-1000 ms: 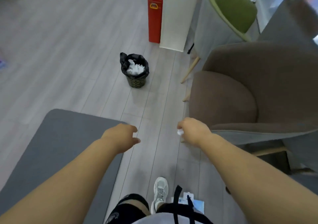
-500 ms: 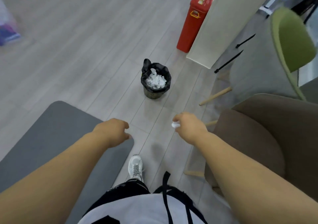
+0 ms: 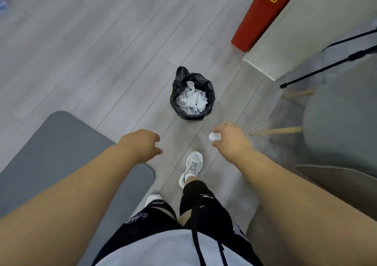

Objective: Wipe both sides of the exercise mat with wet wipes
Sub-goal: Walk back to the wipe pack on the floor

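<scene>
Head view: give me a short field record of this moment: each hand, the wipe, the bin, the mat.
left hand: loosely curled, holds nothing
right hand: pinches crumpled wipe
bin: black-lined, on the floor ahead, white wipes inside
mat: grey, flat on the floor, at the person's left
crumpled wipe versus bin: short of the bin, not yet over it

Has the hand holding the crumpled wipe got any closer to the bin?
Yes. The right hand, gripping the wipe, has moved toward the black-lined bin but is not yet over it.
</scene>
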### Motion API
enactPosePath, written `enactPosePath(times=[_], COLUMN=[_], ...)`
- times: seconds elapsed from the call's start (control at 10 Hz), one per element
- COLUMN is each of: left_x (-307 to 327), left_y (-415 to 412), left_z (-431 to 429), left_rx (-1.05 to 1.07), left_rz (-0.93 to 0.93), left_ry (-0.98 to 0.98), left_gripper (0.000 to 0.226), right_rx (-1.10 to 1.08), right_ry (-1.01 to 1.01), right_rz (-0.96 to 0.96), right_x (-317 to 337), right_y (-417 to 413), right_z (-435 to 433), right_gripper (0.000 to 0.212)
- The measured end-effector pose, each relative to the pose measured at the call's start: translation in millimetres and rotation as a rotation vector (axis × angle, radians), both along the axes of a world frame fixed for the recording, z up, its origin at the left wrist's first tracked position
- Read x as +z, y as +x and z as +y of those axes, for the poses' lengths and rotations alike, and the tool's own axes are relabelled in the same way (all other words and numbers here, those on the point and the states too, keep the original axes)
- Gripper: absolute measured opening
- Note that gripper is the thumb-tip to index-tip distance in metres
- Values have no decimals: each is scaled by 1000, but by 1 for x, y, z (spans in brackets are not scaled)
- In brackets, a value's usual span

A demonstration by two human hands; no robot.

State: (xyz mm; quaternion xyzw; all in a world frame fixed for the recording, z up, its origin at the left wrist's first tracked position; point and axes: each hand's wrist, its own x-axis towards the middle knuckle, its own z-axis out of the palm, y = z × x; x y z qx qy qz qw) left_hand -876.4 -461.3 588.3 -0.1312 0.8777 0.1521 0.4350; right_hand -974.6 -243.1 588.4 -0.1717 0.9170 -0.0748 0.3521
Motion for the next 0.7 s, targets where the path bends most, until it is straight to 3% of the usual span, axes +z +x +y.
enactPosePath(times=[0.3,0.7], left_x=[-84,-205], left_y=[-124,-213], left_z=[-18,-70], left_rx=[41,-75], left_rz=[-43,-64], left_ry=[18,-7], left_gripper=[49,52], right_rx=[144,29], right_ry=[80,38], right_rz=[-52,-85], right_x=[-95,-241], right_y=[-128,-195], right_z=[-32,-95], right_gripper=[27,42])
